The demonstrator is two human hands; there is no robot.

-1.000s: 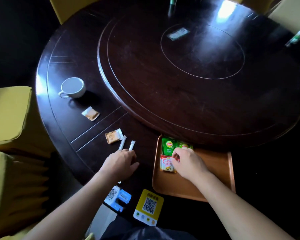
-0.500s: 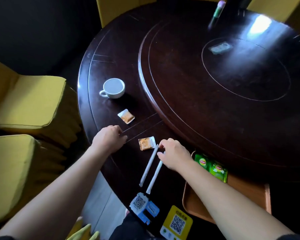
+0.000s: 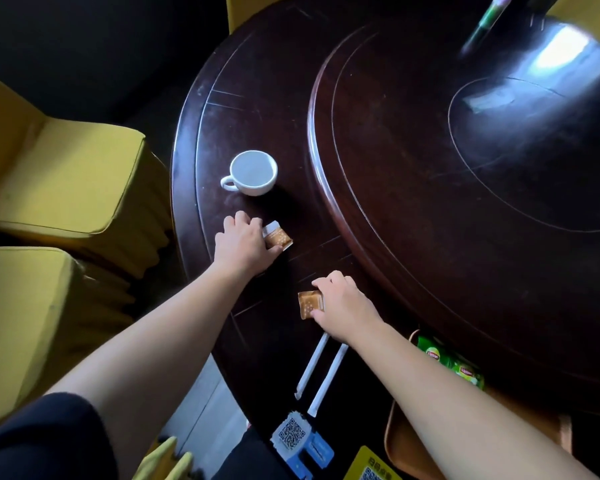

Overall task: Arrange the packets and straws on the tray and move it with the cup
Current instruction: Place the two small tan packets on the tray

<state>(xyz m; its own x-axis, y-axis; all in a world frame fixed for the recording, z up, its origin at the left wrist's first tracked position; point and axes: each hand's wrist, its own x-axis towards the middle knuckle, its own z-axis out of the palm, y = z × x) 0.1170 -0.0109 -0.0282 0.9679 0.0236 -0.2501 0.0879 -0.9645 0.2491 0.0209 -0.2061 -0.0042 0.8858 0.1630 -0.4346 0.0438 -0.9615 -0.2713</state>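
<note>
My left hand (image 3: pixel 244 242) grips the far brown sugar packet (image 3: pixel 278 238) on the dark table, just below the white cup (image 3: pixel 253 172). My right hand (image 3: pixel 343 303) pinches the near brown sugar packet (image 3: pixel 309 304) between thumb and fingers. Two white wrapped straws (image 3: pixel 321 370) lie side by side below my right hand. The orange tray (image 3: pixel 400 441) sits at the lower right, mostly hidden by my right forearm, with two green tea packets (image 3: pixel 449 363) on its far edge.
A raised round turntable (image 3: pixel 465 185) fills the table's middle and right. QR-code cards, blue (image 3: pixel 300 441) and yellow (image 3: pixel 369 471), sit at the near table edge. Yellow chairs (image 3: pixel 63 188) stand to the left.
My left hand moved up to the far sugar packet and closed on it. My right hand left the straws and took hold of the near sugar packet. The view shifted left.
</note>
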